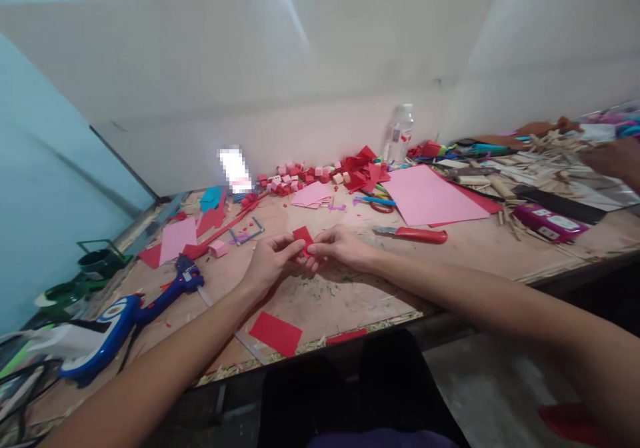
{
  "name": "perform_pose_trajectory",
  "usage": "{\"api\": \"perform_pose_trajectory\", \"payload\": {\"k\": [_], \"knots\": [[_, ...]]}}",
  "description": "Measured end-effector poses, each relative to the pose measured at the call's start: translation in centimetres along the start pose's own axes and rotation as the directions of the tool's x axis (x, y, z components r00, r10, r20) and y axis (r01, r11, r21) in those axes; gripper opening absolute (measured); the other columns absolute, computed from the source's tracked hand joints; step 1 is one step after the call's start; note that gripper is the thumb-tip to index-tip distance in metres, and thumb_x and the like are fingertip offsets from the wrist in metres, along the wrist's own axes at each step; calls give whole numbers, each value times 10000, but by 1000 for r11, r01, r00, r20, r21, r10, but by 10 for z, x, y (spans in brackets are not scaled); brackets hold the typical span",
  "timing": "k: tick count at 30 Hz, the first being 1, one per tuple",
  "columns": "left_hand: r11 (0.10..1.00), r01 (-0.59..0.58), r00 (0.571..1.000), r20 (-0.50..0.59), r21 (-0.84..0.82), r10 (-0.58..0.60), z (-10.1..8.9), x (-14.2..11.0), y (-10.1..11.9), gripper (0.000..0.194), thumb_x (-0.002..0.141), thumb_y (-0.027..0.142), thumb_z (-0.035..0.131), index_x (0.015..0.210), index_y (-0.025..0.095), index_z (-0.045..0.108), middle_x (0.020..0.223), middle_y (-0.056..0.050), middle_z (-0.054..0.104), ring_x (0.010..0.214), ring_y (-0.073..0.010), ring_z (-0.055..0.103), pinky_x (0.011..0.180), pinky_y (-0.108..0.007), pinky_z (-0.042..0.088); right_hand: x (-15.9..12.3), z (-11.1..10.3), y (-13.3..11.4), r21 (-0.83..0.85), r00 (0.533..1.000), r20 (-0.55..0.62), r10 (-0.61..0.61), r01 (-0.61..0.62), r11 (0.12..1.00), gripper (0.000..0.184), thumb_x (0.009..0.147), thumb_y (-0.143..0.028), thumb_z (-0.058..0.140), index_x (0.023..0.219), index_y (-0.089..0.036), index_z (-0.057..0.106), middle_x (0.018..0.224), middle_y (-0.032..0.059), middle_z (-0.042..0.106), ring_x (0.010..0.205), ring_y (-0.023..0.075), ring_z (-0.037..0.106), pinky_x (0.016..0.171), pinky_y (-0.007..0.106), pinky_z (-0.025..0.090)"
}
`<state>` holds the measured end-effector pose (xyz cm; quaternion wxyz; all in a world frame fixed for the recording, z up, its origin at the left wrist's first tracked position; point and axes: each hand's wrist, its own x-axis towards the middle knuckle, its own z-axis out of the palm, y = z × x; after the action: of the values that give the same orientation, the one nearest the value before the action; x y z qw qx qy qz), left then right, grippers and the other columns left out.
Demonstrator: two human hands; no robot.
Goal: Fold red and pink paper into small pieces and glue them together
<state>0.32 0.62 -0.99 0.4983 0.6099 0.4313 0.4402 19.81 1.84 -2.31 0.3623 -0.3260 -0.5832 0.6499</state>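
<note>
Over the middle of the worktable, my left hand (273,258) and my right hand (343,247) pinch a small piece of red paper (303,236) between them. The fingers of both hands are closed on it, and its lower part is hidden behind them. A red paper rectangle (277,333) lies at the table's front edge, below my left forearm. Right of my hands rests a knife with a red handle (421,235), its blade pointing left. A small pink paper cube (219,248) sits left of my left hand.
A blue glue gun (185,278) lies at left. Pink and red paper cubes (285,178) pile along the back wall, near a lit phone (236,171) and a plastic bottle (401,135). Pink sheets (433,195), a purple box (550,223) and wooden sticks (555,148) lie right, by another person's hand (613,161).
</note>
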Motion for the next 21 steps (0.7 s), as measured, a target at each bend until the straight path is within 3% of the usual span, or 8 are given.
{"api": "perform_pose_trajectory", "payload": {"k": [5,14,21], "knots": [[1000,24,1000,16,-18,-24,-1,0,1,359,725,457,859,673,146,688,594,-25,679,508,-130,596,491,-220,477,-1,0,1,-62,997,-51,-53,49,997,359,715,-471,854,793,-130,772,751,70,775,676,166,713,656,263,534],[998,44,998,52,-41,-42,-2,1,-3,350,723,447,855,694,143,685,601,-17,664,504,-126,580,493,-230,481,-2,6,0,-124,989,-128,-75,59,991,334,744,-443,835,769,-117,766,721,77,764,631,158,675,602,256,511],[1000,7,999,35,-19,-7,-6,3,-2,325,757,444,823,715,147,699,627,-24,671,511,-128,577,499,-235,472,1,4,1,-102,995,-75,-58,50,994,356,730,-457,837,781,-112,763,714,73,761,629,151,673,635,263,521]]}}
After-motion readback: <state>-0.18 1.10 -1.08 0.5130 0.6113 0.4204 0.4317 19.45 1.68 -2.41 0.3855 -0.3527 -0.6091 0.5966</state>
